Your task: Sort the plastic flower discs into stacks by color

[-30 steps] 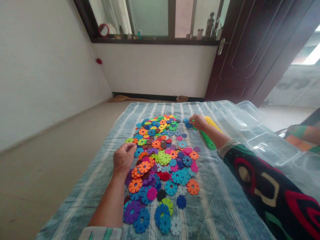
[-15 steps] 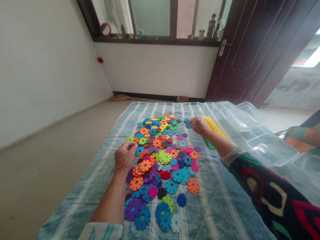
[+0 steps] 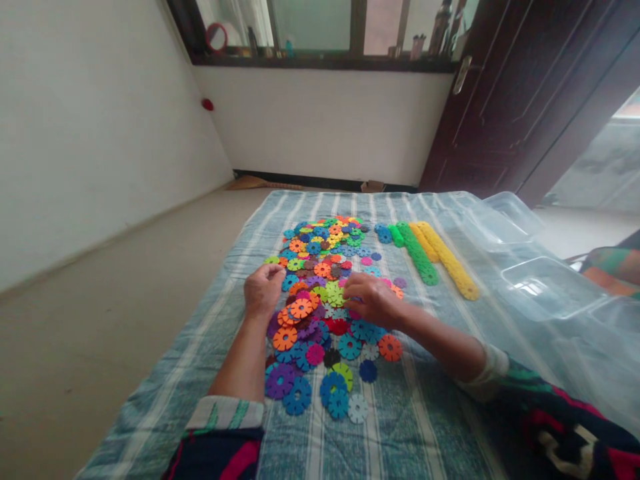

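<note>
Many notched, flower-shaped plastic discs lie in a loose multicoloured pile down the middle of the cloth. My left hand [image 3: 263, 290] rests at the pile's left edge, thumb and fingertips pinched together; whatever is between them is hidden. Over the pile's right side, my right hand [image 3: 373, 300] reaches down with bent, slightly parted fingers. Its fingertips are at the lime-green discs [image 3: 334, 293], and I make out nothing held in it. Right of the pile lie a long green row of stacked discs [image 3: 417, 255], a short bright green row [image 3: 397, 236], and yellow rows [image 3: 453, 270].
Some blue discs [image 3: 383, 233] lie beside the short green row. Clear plastic containers [image 3: 553, 290] stand along the right side of the striped cloth [image 3: 200, 387]. A dark red door [image 3: 480, 127] and a white wall with a window ledge are beyond the far edge.
My right hand has moved from the rows at the far right back left and nearer, onto the pile. The green and yellow rows are now uncovered. My left hand remains pinched at the pile's edge.
</note>
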A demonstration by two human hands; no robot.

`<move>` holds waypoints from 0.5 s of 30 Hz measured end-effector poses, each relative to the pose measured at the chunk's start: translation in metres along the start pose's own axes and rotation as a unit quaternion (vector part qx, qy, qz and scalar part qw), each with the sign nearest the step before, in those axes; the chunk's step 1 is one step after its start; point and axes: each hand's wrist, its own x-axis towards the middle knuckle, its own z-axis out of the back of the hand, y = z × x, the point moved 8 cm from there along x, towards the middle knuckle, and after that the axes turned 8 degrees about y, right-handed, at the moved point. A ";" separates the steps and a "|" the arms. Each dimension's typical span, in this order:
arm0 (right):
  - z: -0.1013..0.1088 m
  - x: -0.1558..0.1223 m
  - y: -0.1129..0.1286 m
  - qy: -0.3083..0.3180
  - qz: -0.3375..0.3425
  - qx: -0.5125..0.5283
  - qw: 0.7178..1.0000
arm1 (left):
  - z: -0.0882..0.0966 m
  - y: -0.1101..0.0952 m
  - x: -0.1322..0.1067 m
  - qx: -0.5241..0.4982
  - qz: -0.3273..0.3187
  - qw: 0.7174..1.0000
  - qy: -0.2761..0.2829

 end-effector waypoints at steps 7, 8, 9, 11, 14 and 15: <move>-0.018 0.000 0.033 0.021 0.008 -0.031 0.999 | -0.001 0.000 -0.001 0.004 -0.003 1.000 -0.002; -0.020 0.000 0.036 0.023 0.007 -0.032 0.999 | -0.002 0.000 -0.001 0.003 -0.004 1.000 -0.002; -0.023 0.001 0.038 0.027 0.006 -0.033 0.999 | -0.002 0.001 -0.001 0.002 -0.005 1.000 -0.002; -0.028 0.001 0.042 0.037 -0.001 -0.034 0.999 | -0.003 0.001 -0.001 0.001 -0.006 1.000 0.000; -0.032 0.001 0.044 0.048 -0.023 -0.041 0.998 | -0.003 0.001 -0.001 0.002 -0.007 1.000 0.003; -0.033 0.001 0.044 0.052 -0.028 -0.044 0.997 | -0.003 0.000 -0.001 0.002 -0.007 1.000 0.003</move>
